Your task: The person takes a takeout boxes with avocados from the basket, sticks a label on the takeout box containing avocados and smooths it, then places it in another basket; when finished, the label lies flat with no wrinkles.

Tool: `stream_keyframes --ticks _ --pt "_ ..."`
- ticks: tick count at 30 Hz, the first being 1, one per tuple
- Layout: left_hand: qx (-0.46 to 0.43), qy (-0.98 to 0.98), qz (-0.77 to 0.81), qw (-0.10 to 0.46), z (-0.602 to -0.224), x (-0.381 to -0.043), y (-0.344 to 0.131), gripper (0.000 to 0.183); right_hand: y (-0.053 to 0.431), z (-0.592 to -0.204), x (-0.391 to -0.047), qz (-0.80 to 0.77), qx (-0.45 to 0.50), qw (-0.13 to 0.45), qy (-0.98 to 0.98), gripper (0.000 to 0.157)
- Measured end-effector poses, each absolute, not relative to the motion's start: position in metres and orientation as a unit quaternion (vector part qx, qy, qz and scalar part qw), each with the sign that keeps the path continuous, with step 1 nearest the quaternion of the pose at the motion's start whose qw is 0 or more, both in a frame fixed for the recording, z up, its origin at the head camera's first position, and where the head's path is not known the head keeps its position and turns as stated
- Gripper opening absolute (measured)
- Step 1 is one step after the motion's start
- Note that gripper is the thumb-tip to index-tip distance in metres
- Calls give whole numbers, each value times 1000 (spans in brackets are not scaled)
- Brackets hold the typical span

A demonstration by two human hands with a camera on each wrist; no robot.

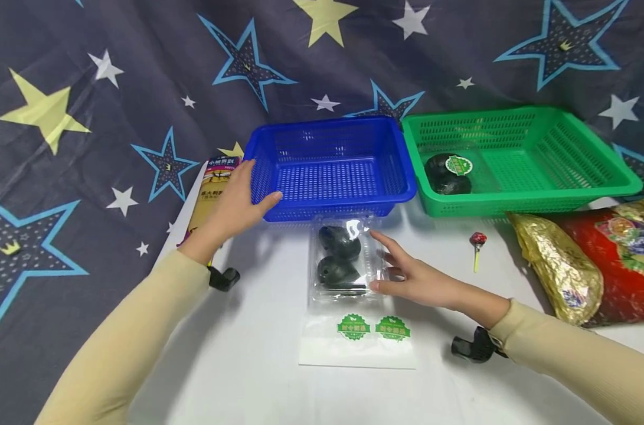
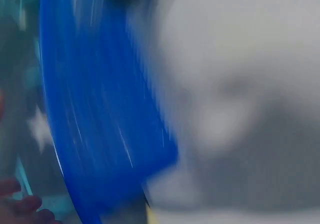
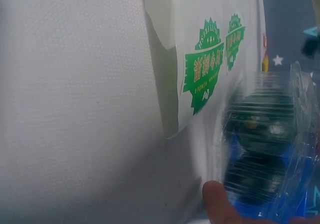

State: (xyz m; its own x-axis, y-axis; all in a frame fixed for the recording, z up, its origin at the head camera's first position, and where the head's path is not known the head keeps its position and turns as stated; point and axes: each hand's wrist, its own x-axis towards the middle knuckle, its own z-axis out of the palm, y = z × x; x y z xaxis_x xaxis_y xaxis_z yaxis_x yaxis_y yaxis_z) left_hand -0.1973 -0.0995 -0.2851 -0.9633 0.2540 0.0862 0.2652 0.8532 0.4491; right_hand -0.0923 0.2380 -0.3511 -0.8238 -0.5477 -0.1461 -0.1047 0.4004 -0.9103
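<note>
A clear plastic clamshell box (image 1: 373, 251) sits in front of the blue basket, with two dark green oval fruits, apparently avocados (image 1: 339, 241), inside. My right hand (image 1: 419, 277) grips the box along its right side, thumb at the near corner and index finger at the far one. In the right wrist view a fingertip (image 3: 214, 191) shows close beside the box. Near the left end of the blue basket (image 1: 334, 211), my left hand (image 1: 242, 203) is spread with nothing in it. The left wrist view is blurred.
A sheet with two green stickers (image 1: 353, 326) lies just before the box. The green basket (image 1: 523, 203) at the right holds another fruit box (image 1: 451, 174). Around them are a lollipop (image 1: 478, 239), a red and gold bag (image 1: 614, 260) and a pasta packet (image 1: 207, 195).
</note>
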Motion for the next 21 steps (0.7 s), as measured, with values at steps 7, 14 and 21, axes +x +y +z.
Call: stream_keyframes --ticks 7,14,21 --pt "-158 -929 -336 -2 -306 -115 -50 86 239 -353 -95 -519 -184 226 804 98" --pt "-128 -865 -462 -151 -336 -96 -24 111 238 -353 -93 -530 -173 234 796 97" --pt "-121 -848 -491 -159 -347 -93 -19 114 239 -349 -98 -550 -152 225 790 88"
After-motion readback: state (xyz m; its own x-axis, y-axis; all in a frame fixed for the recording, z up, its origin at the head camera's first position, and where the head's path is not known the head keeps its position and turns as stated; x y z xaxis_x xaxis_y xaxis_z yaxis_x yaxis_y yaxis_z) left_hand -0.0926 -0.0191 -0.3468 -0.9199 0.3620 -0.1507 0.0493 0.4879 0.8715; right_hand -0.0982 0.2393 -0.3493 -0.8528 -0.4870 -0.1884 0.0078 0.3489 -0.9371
